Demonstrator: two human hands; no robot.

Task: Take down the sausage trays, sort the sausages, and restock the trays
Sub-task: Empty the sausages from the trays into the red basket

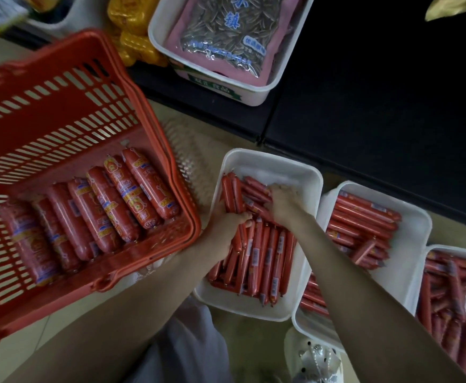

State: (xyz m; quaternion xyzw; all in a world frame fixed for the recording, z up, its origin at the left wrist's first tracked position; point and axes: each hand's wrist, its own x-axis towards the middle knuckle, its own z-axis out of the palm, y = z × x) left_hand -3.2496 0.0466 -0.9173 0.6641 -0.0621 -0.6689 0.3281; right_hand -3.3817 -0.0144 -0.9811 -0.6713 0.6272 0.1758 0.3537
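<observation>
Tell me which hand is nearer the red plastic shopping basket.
Left. The left hand grips thin red sausages at the basket-side edge of the white plastic tray, close beside the red plastic shopping basket; the right hand is deeper in that tray, farther from the basket.

I get dim, flat light on my feed, no hard shadows — the black shelf [378, 92] swallows all detail, while the white tray [267, 158] glares pale at its far end. Motion blur smears the red basket [60, 106] and its thick sausages [101, 208]; the thin sausages [265, 252] look crisper. Edges bow.
</observation>
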